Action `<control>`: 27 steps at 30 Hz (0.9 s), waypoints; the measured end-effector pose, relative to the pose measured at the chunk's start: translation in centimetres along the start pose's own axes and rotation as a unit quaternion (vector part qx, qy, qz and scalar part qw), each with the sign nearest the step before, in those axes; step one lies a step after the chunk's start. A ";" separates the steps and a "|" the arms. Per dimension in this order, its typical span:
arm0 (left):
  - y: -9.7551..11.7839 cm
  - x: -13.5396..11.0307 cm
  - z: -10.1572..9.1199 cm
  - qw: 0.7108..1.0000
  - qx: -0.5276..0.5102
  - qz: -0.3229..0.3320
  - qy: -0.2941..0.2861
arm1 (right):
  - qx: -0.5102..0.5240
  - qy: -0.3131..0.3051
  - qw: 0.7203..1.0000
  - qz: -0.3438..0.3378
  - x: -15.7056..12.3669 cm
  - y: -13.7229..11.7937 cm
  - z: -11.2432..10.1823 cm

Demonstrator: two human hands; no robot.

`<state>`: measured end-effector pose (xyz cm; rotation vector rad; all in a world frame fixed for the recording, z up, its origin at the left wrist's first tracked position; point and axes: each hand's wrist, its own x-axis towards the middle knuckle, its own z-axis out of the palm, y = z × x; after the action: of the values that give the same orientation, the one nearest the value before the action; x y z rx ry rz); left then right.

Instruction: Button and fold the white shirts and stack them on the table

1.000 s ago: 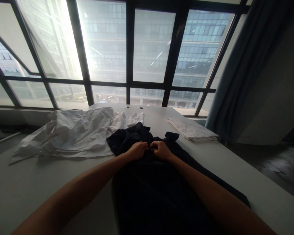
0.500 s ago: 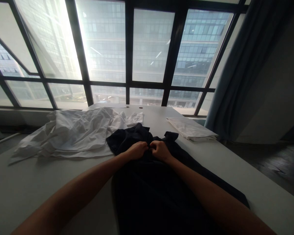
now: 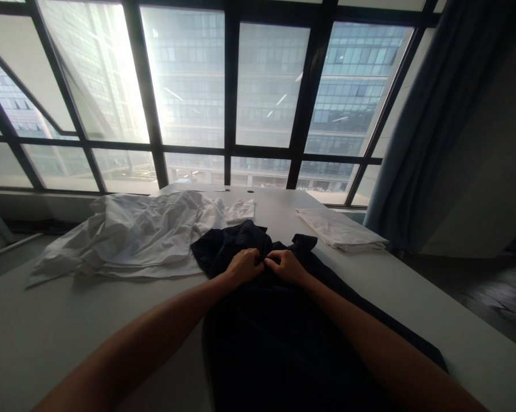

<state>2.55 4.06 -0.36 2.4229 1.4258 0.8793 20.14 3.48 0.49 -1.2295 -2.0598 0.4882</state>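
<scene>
A dark navy garment lies spread over the white table, its upper part bunched into folds and its lower part reaching toward me. On its upper middle my left hand has its fingers closed in a pinch on the cloth. Almost touching it, my right hand also pinches the fabric, thumb and forefinger together. Any small part between the fingertips is too dark and small to make out. Just past the right hand, a short flap of the same garment sticks up.
Crumpled white clothing is heaped on the left side of the white table. A folded white cloth lies at the right edge. Behind stand large dark-framed windows, with a blue-grey curtain at the right.
The whole view has shifted slightly, so things appear a little further right and lower. Both hands stay together at the same spot on the garment, with slight finger movement.
</scene>
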 end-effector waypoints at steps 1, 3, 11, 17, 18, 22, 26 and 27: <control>0.2 0.0 -0.1 1.000 0.005 -0.002 -0.001 | -0.011 0.012 1.000 0.000 0.0 -0.1 0.1; 0.5 -0.1 -0.3 1.000 0.012 -0.003 -0.003 | -0.036 0.040 0.999 -0.005 0.0 -0.2 0.3; 1.0 0.0 -0.3 0.999 0.030 -0.011 -0.003 | -0.137 0.028 0.990 -0.031 0.3 0.0 0.2; 0.5 -0.1 -0.1 1.000 0.018 -0.015 0.008 | -0.052 0.023 0.998 -0.031 0.5 0.8 0.2; 0.4 -0.1 -0.1 1.000 0.009 -0.011 0.012 | -0.025 0.017 0.999 -0.020 0.5 0.9 0.1; -0.2 -0.1 0.1 0.999 -0.036 0.022 0.021 | 0.069 -0.018 0.997 0.016 0.5 1.4 -0.3; -0.3 0.0 0.4 0.996 -0.079 0.036 0.026 | 0.108 -0.027 0.993 0.046 0.6 1.4 -0.5; -0.2 0.0 0.5 0.995 -0.087 0.034 0.026 | 0.110 -0.028 0.992 0.054 0.6 1.3 -0.5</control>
<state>2.65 4.20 -0.85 2.3466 1.2344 1.0434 21.10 4.65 0.28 -1.2111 -1.9318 0.7856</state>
